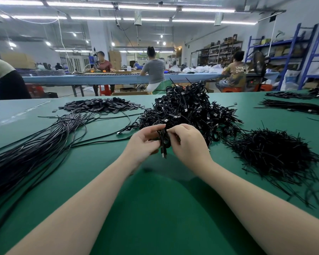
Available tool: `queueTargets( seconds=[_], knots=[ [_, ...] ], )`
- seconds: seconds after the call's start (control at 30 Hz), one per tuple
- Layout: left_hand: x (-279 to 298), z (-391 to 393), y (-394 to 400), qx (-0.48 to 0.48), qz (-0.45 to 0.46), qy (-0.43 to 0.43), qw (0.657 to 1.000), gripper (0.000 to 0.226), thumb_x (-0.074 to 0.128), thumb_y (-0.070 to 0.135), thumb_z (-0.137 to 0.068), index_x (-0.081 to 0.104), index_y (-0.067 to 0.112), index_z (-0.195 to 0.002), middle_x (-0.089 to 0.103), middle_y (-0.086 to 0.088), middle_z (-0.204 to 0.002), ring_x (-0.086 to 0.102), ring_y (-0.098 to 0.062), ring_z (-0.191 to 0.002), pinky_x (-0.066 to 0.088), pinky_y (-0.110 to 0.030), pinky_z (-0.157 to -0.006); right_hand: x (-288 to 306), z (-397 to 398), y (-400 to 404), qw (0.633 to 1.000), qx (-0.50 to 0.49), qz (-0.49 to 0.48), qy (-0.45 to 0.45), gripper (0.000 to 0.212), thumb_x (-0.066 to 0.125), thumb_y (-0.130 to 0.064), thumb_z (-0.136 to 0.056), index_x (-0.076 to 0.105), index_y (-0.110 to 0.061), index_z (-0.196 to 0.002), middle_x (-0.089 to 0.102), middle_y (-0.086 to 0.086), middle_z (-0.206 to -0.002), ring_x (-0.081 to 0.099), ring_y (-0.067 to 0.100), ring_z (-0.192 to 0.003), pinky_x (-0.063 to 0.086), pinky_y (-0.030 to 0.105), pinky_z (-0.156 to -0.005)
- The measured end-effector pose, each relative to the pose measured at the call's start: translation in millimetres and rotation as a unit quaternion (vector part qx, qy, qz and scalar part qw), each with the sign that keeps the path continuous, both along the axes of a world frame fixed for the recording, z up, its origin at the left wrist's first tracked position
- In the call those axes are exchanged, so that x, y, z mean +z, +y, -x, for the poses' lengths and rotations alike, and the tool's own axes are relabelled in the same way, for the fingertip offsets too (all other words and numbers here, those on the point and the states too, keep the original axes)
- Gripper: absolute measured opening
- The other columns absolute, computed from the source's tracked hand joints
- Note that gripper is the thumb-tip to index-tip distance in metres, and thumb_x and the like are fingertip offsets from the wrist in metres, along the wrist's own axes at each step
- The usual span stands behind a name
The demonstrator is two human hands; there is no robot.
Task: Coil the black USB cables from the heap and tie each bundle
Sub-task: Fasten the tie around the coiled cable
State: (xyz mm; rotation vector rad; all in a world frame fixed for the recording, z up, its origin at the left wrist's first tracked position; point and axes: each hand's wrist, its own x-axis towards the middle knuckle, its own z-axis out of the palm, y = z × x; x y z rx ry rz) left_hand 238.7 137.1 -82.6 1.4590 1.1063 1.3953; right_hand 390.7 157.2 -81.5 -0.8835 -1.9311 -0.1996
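Note:
Both hands meet over the green table (155, 208) around one coiled black USB cable bundle (163, 142), its plug hanging down below the fingers. My left hand (143, 142) grips the coil from the left. My right hand (187, 142) pinches it near the top from the right; whether a tie is between the fingers is hidden. A long sheaf of straight, uncoiled black cables (31, 150) lies on the left. Behind the hands rises a big heap of tied cable bundles (190, 109). A pile of black twist ties (273, 153) sits on the right.
A pile of small flat black pieces (101, 105) lies at the far left of the table. More black cables (293, 105) lie at the far right edge. Beyond the table, people sit at a long blue workbench (103, 79), with shelving on the right.

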Motion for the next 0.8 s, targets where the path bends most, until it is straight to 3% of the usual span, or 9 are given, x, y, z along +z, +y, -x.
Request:
queueTargets(
  seconds=[0.1, 0.17, 0.23, 0.33, 0.4, 0.5, 0.57, 0.7, 0.8],
  knots=[
    [-1.9, 3.5, 1.6, 0.062, -0.070, 0.096, 0.991, 0.046, 0.067, -0.003, -0.082, 0.069, 0.038, -0.101, 0.071, -0.002, -0.098, 0.067, -0.024, -0.084, 0.052, -0.032, -0.088, -1.1, 0.7, -0.3, 1.000, 0.011, 0.000, -0.007, 0.010, 0.062, -0.002, -0.087, 0.070, 0.001, -0.091, 0.069, 0.015, -0.086, 0.063, 0.037, -0.081, 0.052, 0.044, -0.073],
    [-2.3, 4.6, 5.1, 0.126, -0.120, 0.165, 0.971, 0.036, 0.074, 0.010, -0.081, 0.067, 0.043, -0.093, 0.057, 0.005, -0.102, 0.056, -0.008, -0.090, 0.042, -0.008, -0.085, -1.3, 2.9, 0.1, 1.000, 0.010, 0.011, 0.011, 0.011, 0.062, -0.001, -0.086, 0.070, 0.000, -0.092, 0.069, 0.015, -0.087, 0.062, 0.036, -0.083, 0.050, 0.041, -0.074],
    [-0.8, 3.3, 7.1, 0.139, -0.121, 0.160, 0.970, 0.013, 0.074, 0.023, -0.083, 0.069, 0.035, -0.085, 0.057, 0.012, -0.100, 0.052, 0.004, -0.094, 0.035, 0.002, -0.078, -1.8, 5.6, 1.3, 0.999, 0.005, 0.014, 0.031, 0.010, 0.061, -0.001, -0.086, 0.070, -0.001, -0.091, 0.069, 0.014, -0.088, 0.062, 0.035, -0.084, 0.048, 0.038, -0.074],
    [-0.6, -1.9, 6.3, 0.129, -0.063, 0.081, 0.986, 0.006, 0.071, 0.032, -0.085, 0.066, 0.030, -0.086, 0.069, 0.013, -0.082, 0.062, -0.001, -0.075, 0.048, -0.011, -0.069, -1.9, 8.1, 0.4, 0.999, 0.003, 0.003, 0.043, 0.009, 0.062, -0.001, -0.085, 0.070, -0.001, -0.089, 0.069, 0.012, -0.084, 0.062, 0.034, -0.081, 0.049, 0.037, -0.073],
    [2.9, -9.6, 5.6, 0.130, -0.005, -0.019, 0.991, 0.020, 0.070, 0.031, -0.086, 0.059, 0.025, -0.102, 0.068, 0.004, -0.079, 0.062, -0.007, -0.065, 0.049, -0.021, -0.058, -0.4, 7.4, -0.8, 1.000, 0.002, -0.011, 0.026, 0.007, 0.063, -0.001, -0.085, 0.069, 0.001, -0.087, 0.068, 0.013, -0.080, 0.062, 0.035, -0.078, 0.052, 0.042, -0.071],
    [10.1, -19.5, 2.3, 0.077, 0.095, -0.214, 0.969, 0.021, 0.064, 0.020, -0.091, 0.049, 0.023, -0.106, 0.059, 0.002, -0.061, 0.053, -0.008, -0.042, 0.040, -0.018, -0.039, 2.3, 5.3, -1.2, 0.998, -0.016, -0.066, -0.017, 0.006, 0.065, -0.002, -0.082, 0.069, 0.001, -0.081, 0.068, 0.013, -0.077, 0.064, 0.036, -0.072, 0.053, 0.044, -0.065],
    [15.0, -21.8, -0.5, 0.042, 0.121, -0.254, 0.959, 0.009, 0.057, 0.016, -0.094, 0.056, 0.025, -0.096, 0.058, 0.002, -0.058, 0.053, -0.008, -0.041, 0.039, -0.015, -0.039, 2.4, 5.0, -1.3, 0.994, -0.031, -0.097, -0.027, 0.008, 0.064, -0.006, -0.083, 0.069, 0.000, -0.079, 0.068, 0.011, -0.076, 0.064, 0.034, -0.071, 0.053, 0.042, -0.064],
    [10.4, -14.6, -3.1, 0.003, 0.066, -0.105, 0.992, 0.039, 0.039, 0.008, -0.093, 0.072, 0.029, -0.090, 0.070, 0.006, -0.078, 0.066, -0.011, -0.066, 0.046, -0.023, -0.060, -0.8, 3.2, -1.0, 0.997, -0.021, -0.067, 0.021, 0.005, 0.066, -0.003, -0.083, 0.070, -0.001, -0.084, 0.069, 0.012, -0.080, 0.065, 0.035, -0.073, 0.052, 0.042, -0.067],
    [3.4, -6.6, -1.4, 0.051, -0.032, 0.039, 0.997, 0.055, 0.047, -0.004, -0.089, 0.072, 0.044, -0.091, 0.063, 0.008, -0.113, 0.058, -0.004, -0.078, 0.051, -0.017, -0.076, -2.1, 2.0, 1.9, 0.998, -0.006, -0.044, 0.038, 0.006, 0.065, -0.002, -0.085, 0.070, 0.000, -0.086, 0.069, 0.011, -0.080, 0.064, 0.033, -0.074, 0.052, 0.043, -0.067]
  ],
)
